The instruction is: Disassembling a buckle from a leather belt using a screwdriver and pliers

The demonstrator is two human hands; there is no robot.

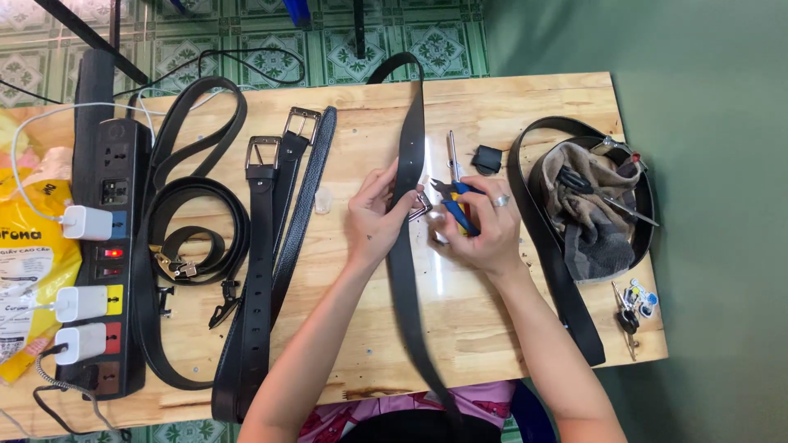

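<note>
Your left grip (379, 215) and right grip (484, 226) meet mid-worktop (525, 107) on a belt (404, 271) running toward you. Left of your left grip lie buckled belts (263, 246), then a power strip (111, 246). Right of your right grip, a cloth (591, 221) sits inside a looped belt (558, 271).

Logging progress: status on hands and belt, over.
Left hand pinches black belt. Right hand works blue-handled pliers at its metal buckle. Nothing in the way.

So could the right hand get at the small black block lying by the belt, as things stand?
Probably not straight away: the right hand is holding blue-handled pliers. The path itself looks free, since the black block lies uncovered on bare table just beyond it.
</note>
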